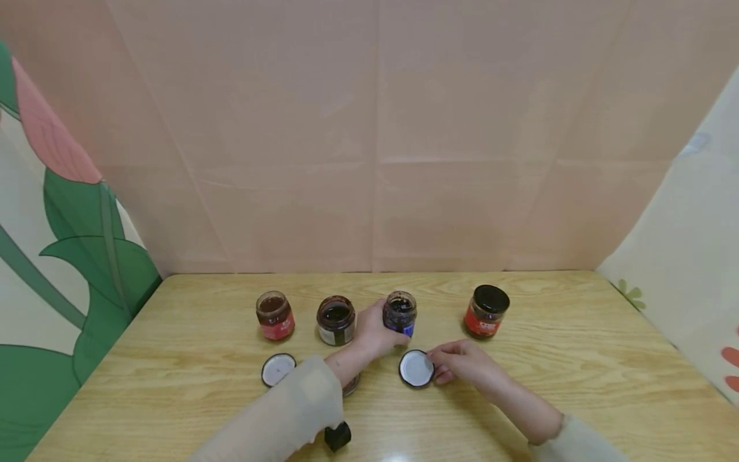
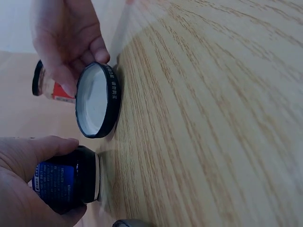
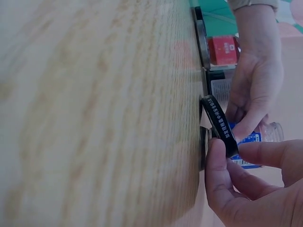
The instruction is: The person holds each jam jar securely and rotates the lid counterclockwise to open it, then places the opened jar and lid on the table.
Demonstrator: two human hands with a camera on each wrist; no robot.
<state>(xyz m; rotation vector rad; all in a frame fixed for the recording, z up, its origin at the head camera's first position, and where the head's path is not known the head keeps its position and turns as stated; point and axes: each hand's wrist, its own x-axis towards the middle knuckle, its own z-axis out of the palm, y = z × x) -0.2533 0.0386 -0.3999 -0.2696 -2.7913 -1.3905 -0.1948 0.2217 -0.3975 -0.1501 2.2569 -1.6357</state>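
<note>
My left hand (image 1: 375, 330) grips a glass jar (image 1: 399, 308) with a blue label (image 2: 59, 180); its mouth is uncovered and dark contents show inside. The jar stands upright on the table, with my fingers and thumb around its sides. Just in front of it, my right hand (image 1: 469, 364) pinches the rim of a black lid (image 3: 220, 125) between thumb and fingers. The lid's white inner face (image 1: 416, 368) is turned up, and the lid tilts close to the tabletop. White printing runs round its edge.
Left of the gripped jar stand an uncovered dark jar (image 1: 337, 330) and an uncovered red-labelled jar (image 1: 276, 321). A capped jar (image 1: 486, 313) is at the right. One upturned lid (image 1: 278, 368) lies in front; another round thing (image 1: 351, 385) and a small black object (image 1: 337, 437) are partly behind my left sleeve.
</note>
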